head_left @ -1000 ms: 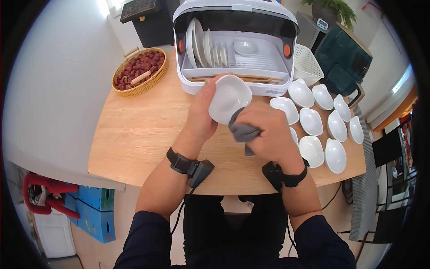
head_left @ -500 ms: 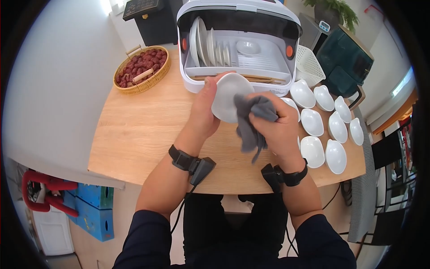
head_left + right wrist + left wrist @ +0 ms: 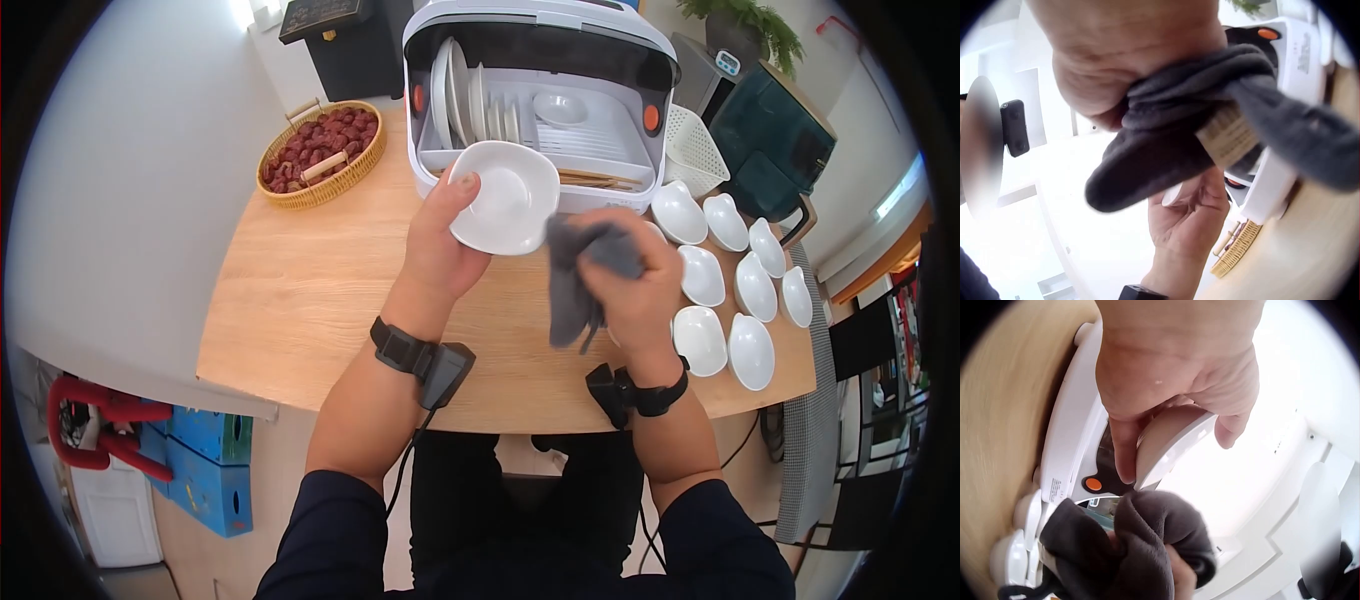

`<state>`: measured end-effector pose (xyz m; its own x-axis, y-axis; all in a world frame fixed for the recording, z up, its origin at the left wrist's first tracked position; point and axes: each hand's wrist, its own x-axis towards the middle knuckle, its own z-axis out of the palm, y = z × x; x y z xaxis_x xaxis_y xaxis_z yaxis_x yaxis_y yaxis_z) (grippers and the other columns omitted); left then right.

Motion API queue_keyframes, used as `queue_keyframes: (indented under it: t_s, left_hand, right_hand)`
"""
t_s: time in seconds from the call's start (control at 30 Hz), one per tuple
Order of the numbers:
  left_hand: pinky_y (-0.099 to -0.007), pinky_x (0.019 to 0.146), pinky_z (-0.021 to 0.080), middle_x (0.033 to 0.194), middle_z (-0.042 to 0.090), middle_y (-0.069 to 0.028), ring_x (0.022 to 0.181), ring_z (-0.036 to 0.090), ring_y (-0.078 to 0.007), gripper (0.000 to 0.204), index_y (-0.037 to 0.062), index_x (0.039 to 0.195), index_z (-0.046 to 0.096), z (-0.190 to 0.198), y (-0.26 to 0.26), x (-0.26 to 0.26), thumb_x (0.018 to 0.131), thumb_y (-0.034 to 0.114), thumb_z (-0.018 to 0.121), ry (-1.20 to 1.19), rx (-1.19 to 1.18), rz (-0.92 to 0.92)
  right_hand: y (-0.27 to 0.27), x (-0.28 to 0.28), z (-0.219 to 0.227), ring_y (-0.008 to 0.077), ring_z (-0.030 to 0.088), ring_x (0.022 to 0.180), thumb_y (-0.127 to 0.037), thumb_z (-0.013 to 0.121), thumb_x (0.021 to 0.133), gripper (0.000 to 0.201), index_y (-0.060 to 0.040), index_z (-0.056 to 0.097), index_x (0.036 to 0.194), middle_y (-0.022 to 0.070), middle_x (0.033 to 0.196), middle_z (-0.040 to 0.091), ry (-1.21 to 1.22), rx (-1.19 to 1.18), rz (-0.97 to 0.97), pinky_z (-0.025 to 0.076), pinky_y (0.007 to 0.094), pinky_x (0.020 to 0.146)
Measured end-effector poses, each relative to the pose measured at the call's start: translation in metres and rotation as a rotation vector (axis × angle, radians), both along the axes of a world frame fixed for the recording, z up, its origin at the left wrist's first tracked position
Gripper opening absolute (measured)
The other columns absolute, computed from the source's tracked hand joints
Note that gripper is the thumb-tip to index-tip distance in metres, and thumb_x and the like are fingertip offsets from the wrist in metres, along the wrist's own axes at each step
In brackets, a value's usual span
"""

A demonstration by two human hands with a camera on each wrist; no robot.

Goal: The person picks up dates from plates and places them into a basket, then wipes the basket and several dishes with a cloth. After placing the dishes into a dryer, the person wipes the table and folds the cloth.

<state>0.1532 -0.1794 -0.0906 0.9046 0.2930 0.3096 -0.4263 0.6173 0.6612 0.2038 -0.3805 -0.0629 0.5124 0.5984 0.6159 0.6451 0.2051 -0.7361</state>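
A white, softly squared bowl [image 3: 505,200] is in my left hand [image 3: 442,245], its inside facing up toward the head camera. The left thumb lies over the rim, and the other fingers go underneath, as the left wrist view shows. My right hand [image 3: 635,290] grips a bunched dark grey cloth [image 3: 575,285], which hangs down at the bowl's right side. In the right wrist view the cloth [image 3: 1160,150] carries a pale label and fills the palm. Behind the bowl stands a white dish cabinet [image 3: 540,195] with plates upright, a small dish and chopsticks inside.
Several white bowls [image 3: 752,352] stand in rows on the right of the wooden table [image 3: 300,300]. A wicker basket [image 3: 325,155] of dark red fruit is at the back left. A white perforated basket [image 3: 695,150] and a dark green appliance [image 3: 770,140] stand at the back right.
The cloth has come away from the bowl's inside toward the right. My left hand has shifted the bowl slightly left and up, turning its inside more toward the head camera.
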Motion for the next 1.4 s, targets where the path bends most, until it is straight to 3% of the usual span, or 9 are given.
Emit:
queue_keyframes:
  t_s: [0.07, 0.27, 0.33, 0.43, 0.7, 0.9, 1.07, 1.23, 1.4]
  left_hand:
    - [-0.0385, 0.101, 0.054, 0.125, 0.067, -0.0127, 0.116, 0.066, -0.0223, 0.054, 0.0004, 0.137, 0.055, -0.002, 0.0, 0.0, 0.098, 0.037, 0.065, -0.009, -0.024, -0.056]
    - [-0.034, 0.092, 0.057, 0.119, 0.07, -0.0104, 0.105, 0.069, -0.0192, 0.042, -0.0003, 0.134, 0.058, -0.007, -0.013, 0.007, 0.106, 0.031, 0.06, 0.103, 0.046, -0.118]
    - [-0.0284, 0.085, 0.057, 0.116, 0.07, -0.0067, 0.1, 0.068, -0.0129, 0.037, 0.0007, 0.13, 0.061, -0.013, -0.017, 0.015, 0.109, 0.031, 0.056, 0.317, 0.366, 0.219]
    - [-0.0257, 0.08, 0.055, 0.112, 0.07, -0.004, 0.097, 0.064, -0.0084, 0.035, 0.0009, 0.126, 0.063, -0.015, -0.032, 0.013, 0.108, 0.03, 0.058, 0.186, 0.459, 0.165]
    - [-0.0332, 0.1, 0.054, 0.127, 0.063, -0.004, 0.114, 0.063, -0.0161, 0.044, 0.0077, 0.14, 0.053, -0.022, -0.04, 0.01, 0.101, 0.022, 0.067, 0.127, 0.35, -0.093]
    - [-0.0332, 0.089, 0.06, 0.126, 0.064, -0.0064, 0.113, 0.066, -0.0193, 0.04, 0.0095, 0.14, 0.053, -0.037, -0.027, 0.014, 0.108, 0.034, 0.053, 0.023, 0.245, -0.035]
    - [-0.0288, 0.085, 0.059, 0.121, 0.066, -0.0054, 0.105, 0.068, -0.016, 0.033, 0.0071, 0.133, 0.058, -0.027, -0.043, 0.01, 0.107, 0.026, 0.057, 0.117, 0.21, -0.098]
    - [-0.0313, 0.093, 0.054, 0.129, 0.062, -0.0057, 0.116, 0.061, -0.0139, 0.045, 0.0054, 0.138, 0.054, -0.028, -0.035, 0.014, 0.098, 0.018, 0.071, 0.142, 0.4, 0.038]
    - [-0.0286, 0.08, 0.053, 0.113, 0.062, -0.0066, 0.097, 0.063, -0.0145, 0.026, 0.002, 0.119, 0.069, -0.018, -0.044, 0.011, 0.099, 0.019, 0.071, 0.13, 0.738, 0.717]
  right_hand:
    - [0.002, 0.001, 0.001, 0.0131, 0.067, 0.087, 0.0, 0.066, 0.087, 0.026, 0.0008, 0.07, 0.113, 0.0053, 0.097, 0.073, 0.378, 0.284, -0.25, 0.054, 0.0286, 0.081]
    - [0.006, -0.005, -0.006, 0.0133, 0.061, 0.103, -0.01, 0.067, 0.093, 0.038, 0.0003, 0.062, 0.129, 0.0063, 0.118, 0.067, 0.378, 0.231, -0.047, 0.049, 0.0287, 0.092]
    - [0.008, -0.004, -0.004, 0.0173, 0.062, 0.108, -0.013, 0.069, 0.093, 0.04, -0.0003, 0.062, 0.13, 0.0091, 0.124, 0.066, 0.365, 0.203, -0.022, 0.048, 0.0318, 0.096]
    - [0.011, -0.004, -0.007, 0.0298, 0.059, 0.118, -0.022, 0.071, 0.092, 0.045, -0.0005, 0.062, 0.131, 0.0157, 0.133, 0.063, -0.354, 0.113, -0.145, 0.043, 0.04, 0.105]
    - [0.017, 0.009, -0.028, 0.0332, 0.052, 0.131, -0.051, 0.055, 0.105, 0.064, 0.0035, 0.055, 0.138, 0.0183, 0.145, 0.055, 0.171, 0.102, -0.021, 0.039, 0.0412, 0.113]
    - [0.026, -0.008, -0.018, 0.049, 0.043, 0.139, -0.052, 0.062, 0.098, 0.057, -0.0107, 0.063, 0.138, 0.0216, 0.159, 0.041, -0.639, -0.085, -0.123, 0.038, 0.0507, 0.116]
    - [0.019, 0.001, -0.014, 0.0463, 0.047, 0.135, -0.045, 0.062, 0.099, 0.048, -0.0113, 0.067, 0.133, 0.0204, 0.155, 0.047, -0.586, 0.029, -0.16, 0.041, 0.0515, 0.111]
    - [0.022, 0.005, -0.019, 0.028, 0.054, 0.131, -0.044, 0.047, 0.109, 0.054, -0.0013, 0.057, 0.14, 0.0154, 0.147, 0.054, 0.133, 0.204, 0.1, 0.045, 0.0425, 0.109]
    - [0.027, 0.005, -0.018, 0.0169, 0.065, 0.113, -0.048, 0.036, 0.112, 0.057, -0.0022, 0.052, 0.143, 0.0108, 0.132, 0.064, 0.928, 0.324, 0.423, 0.054, 0.0338, 0.097]
